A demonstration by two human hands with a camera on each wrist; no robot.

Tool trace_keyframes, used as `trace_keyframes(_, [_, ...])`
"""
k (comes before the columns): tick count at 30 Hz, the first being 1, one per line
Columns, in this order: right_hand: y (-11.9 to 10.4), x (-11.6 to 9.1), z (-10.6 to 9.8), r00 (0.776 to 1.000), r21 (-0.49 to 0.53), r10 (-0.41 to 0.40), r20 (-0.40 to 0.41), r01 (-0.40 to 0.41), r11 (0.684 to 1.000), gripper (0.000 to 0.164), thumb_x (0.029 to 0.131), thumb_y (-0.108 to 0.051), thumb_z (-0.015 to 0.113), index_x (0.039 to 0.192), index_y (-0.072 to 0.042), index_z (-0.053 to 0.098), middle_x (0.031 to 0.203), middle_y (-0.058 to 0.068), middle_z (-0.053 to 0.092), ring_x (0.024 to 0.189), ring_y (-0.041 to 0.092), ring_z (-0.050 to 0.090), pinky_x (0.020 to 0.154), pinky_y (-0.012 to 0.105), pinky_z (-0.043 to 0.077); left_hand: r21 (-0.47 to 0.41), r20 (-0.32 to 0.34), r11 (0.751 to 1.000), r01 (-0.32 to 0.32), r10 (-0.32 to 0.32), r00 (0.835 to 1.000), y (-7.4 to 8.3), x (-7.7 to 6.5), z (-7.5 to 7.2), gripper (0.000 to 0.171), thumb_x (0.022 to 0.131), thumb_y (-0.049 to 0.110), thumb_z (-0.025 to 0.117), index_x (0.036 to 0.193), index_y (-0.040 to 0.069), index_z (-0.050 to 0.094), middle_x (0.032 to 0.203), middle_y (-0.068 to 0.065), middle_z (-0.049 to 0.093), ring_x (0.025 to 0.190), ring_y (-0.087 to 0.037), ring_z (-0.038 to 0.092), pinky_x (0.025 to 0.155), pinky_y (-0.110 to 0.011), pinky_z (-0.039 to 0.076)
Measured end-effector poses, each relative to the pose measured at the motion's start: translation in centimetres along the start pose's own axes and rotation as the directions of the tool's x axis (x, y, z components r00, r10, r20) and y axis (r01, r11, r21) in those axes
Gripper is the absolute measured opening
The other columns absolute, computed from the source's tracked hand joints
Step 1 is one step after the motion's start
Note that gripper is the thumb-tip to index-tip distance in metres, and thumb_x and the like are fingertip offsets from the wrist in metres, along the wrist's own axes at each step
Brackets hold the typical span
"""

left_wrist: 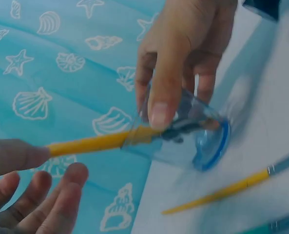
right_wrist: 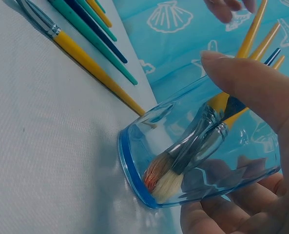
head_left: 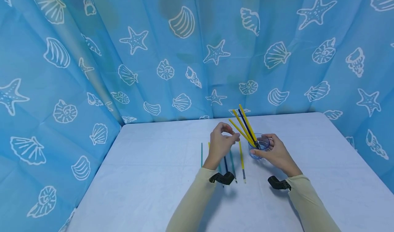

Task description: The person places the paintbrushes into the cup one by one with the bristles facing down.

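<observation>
My right hand (head_left: 278, 153) grips a clear blue-tinted plastic cup (right_wrist: 134, 165), thumb on one side and fingers round the other. Several paintbrushes (head_left: 246, 126), yellow-handled ones and a dark blue one, stand in it bristles down and lean to the left. Their bristles (right_wrist: 166, 183) show through the wall near the base. Just left of the brush handles is my left hand (head_left: 220, 144), its fingers loosely bent and holding nothing. In the left wrist view its thumb (left_wrist: 25, 155) overlaps the end of a yellow handle, while the fingers spread below.
On the white-covered table (head_left: 147, 177), a yellow brush (head_left: 241, 160) lies left of the cup. Beside it lie teal brushes (head_left: 201, 155) and a dark blue brush (head_left: 226, 163), partly behind the left forearm. A blue curtain (head_left: 191, 54) with white shells hangs behind the table.
</observation>
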State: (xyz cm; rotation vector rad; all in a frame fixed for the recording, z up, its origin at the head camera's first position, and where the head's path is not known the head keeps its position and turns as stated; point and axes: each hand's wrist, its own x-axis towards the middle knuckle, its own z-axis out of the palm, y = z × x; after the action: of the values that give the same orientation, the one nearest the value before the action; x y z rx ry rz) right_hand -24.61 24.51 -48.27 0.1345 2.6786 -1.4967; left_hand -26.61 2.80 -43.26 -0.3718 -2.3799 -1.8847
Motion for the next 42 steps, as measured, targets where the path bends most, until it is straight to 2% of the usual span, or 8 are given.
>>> trace_keyframes(5, [0.1,0.0,0.1,1.000,0.005,0.001,0.004,-0.001,1.000,0.105,0.084,-0.050,0.083,0.157,-0.002,0.026,0.159,0.028,0.041,0.147,0.048,0.041,0.118,0.065,0.038,0.110,-0.001,0.994,-0.001,0.001,1.000,-0.5,-0.4,-1.9,0.023,0.092,0.017,0.077,0.107,0.011,0.060,0.101,-0.006,0.069,0.078,-0.009,0.074,0.070,-0.023,0.059])
trace_keyframes(12, [0.0,-0.1,0.0,1.000,-0.007,0.005,-0.001,-0.005,1.000,0.104,0.084,-0.049,0.083,0.157,-0.003,0.027,0.159,0.028,0.042,0.146,0.047,0.043,0.117,0.065,0.039,0.168,-0.063,0.986,0.010,0.000,0.998,-1.1,-0.8,-5.2,0.024,0.092,0.016,0.077,0.107,0.004,0.063,0.094,-0.010,0.068,0.065,-0.009,0.066,0.060,-0.025,0.058])
trace_keyframes(20, [-0.2,-0.1,0.0,1.000,-0.012,0.013,-0.001,-0.013,1.000,0.103,0.084,-0.048,0.083,0.157,-0.002,0.026,0.159,0.028,0.041,0.147,0.048,0.041,0.118,0.065,0.038,0.255,-0.158,0.964,0.074,-0.034,0.987,-2.2,-1.4,-8.4,0.021,0.094,0.017,0.075,0.107,0.004,0.065,0.091,-0.011,0.067,0.062,-0.012,0.061,0.058,-0.026,0.056])
trace_keyframes(25, [-0.2,-0.2,0.0,1.000,-0.005,0.011,0.000,-0.011,1.000,0.104,0.084,-0.049,0.083,0.157,-0.002,0.026,0.158,0.028,0.042,0.146,0.048,0.041,0.117,0.066,0.038,0.284,-0.177,0.952,0.111,-0.061,0.982,-3.1,-1.2,-9.9,0.021,0.093,0.018,0.075,0.108,0.004,0.066,0.089,-0.011,0.066,0.061,-0.013,0.062,0.059,-0.027,0.057])
trace_keyframes(30, [-0.1,-0.1,0.1,1.000,-0.001,0.012,0.002,-0.012,1.000,0.105,0.084,-0.050,0.083,0.158,-0.003,0.026,0.158,0.027,0.042,0.146,0.047,0.042,0.117,0.066,0.038,0.326,-0.189,0.931,0.161,-0.103,0.977,-4.2,-1.1,-10.9,0.024,0.092,0.016,0.076,0.109,0.000,0.068,0.087,-0.012,0.067,0.058,-0.013,0.064,0.056,-0.027,0.057])
trace_keyframes(35, [-0.2,-0.1,0.1,1.000,-0.003,0.007,0.004,-0.007,1.000,0.106,0.083,-0.052,0.083,0.158,-0.003,0.026,0.158,0.027,0.042,0.146,0.047,0.042,0.116,0.066,0.039,0.355,-0.180,0.906,0.232,-0.177,0.968,-4.6,-0.8,-11.1,0.027,0.092,0.016,0.076,0.111,-0.002,0.069,0.087,-0.013,0.068,0.059,-0.014,0.063,0.056,-0.027,0.055])
trace_keyframes(42, [-0.2,0.0,0.2,1.000,-0.005,0.018,-0.001,-0.018,1.000,0.107,0.083,-0.052,0.083,0.158,-0.003,0.025,0.159,0.027,0.043,0.146,0.046,0.043,0.116,0.064,0.041,0.437,-0.141,0.837,0.329,-0.298,0.944,-5.7,-0.8,-10.7,0.027,0.092,0.020,0.077,0.108,0.001,0.069,0.082,-0.008,0.067,0.061,-0.016,0.063,0.057,-0.026,0.048])
